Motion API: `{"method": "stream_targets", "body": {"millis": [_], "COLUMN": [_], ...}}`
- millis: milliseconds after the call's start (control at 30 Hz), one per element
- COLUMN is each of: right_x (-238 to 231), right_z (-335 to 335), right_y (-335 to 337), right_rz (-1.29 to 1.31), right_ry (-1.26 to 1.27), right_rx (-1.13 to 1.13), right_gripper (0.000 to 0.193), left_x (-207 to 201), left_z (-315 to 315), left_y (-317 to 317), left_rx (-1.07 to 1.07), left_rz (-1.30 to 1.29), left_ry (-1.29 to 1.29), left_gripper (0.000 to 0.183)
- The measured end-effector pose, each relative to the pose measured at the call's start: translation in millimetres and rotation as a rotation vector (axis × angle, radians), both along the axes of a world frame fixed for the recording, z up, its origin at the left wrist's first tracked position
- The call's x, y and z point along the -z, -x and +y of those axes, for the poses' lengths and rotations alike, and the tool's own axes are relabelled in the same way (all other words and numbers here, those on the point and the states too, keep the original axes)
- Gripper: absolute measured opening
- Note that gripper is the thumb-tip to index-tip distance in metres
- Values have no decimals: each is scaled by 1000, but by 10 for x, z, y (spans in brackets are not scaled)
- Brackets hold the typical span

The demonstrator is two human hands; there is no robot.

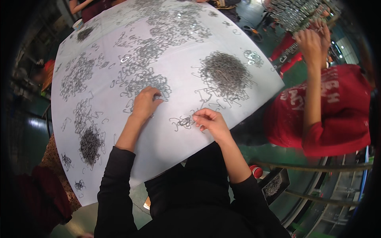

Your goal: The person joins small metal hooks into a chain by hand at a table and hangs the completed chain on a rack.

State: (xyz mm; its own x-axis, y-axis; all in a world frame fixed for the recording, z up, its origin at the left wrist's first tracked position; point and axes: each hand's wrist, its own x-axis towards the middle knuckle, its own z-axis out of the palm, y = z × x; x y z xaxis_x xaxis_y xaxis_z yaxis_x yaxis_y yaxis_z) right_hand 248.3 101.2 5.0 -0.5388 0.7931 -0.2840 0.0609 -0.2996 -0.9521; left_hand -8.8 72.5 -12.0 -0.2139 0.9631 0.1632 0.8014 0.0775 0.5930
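Loose S-shaped metal hooks [137, 83] lie spread over a large white-covered table [170, 144]. At the near edge of that spread, my left hand [146, 103] has its fingers curled toward the thumb; dark metal shows between them, but I cannot make out what it is. My right hand [211, 123] pinches thumb and forefinger together at the right side of a small heap of hooks [183, 122]. A thin hook appears to be in that pinch, partly covered by the fingertips. The two hands are apart, left one farther from me.
A dense mound of hooks [226, 73] sits beyond my right hand. At the left lies a darker heap [90, 146]. A co-worker in a red shirt [333, 111] raises both hands near a hanging metal bunch [295, 14]. A dark tray [274, 185] holds small metal pieces.
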Motion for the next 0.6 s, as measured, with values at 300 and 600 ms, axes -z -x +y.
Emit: {"method": "stream_targets", "body": {"millis": [300,600], "right_x": [-137,-381], "right_z": [-136,-290], "right_y": [-103,274], "right_rz": [49,165], "right_ry": [-39,-30], "right_rx": [78,257], "right_gripper": [14,18], "left_x": [-97,-333], "left_z": [-171,-598], "left_y": [-184,-1028], "left_rx": [-93,-184], "left_rz": [-436,-1201], "left_ry": [-118,-137], "left_gripper": [14,12]}}
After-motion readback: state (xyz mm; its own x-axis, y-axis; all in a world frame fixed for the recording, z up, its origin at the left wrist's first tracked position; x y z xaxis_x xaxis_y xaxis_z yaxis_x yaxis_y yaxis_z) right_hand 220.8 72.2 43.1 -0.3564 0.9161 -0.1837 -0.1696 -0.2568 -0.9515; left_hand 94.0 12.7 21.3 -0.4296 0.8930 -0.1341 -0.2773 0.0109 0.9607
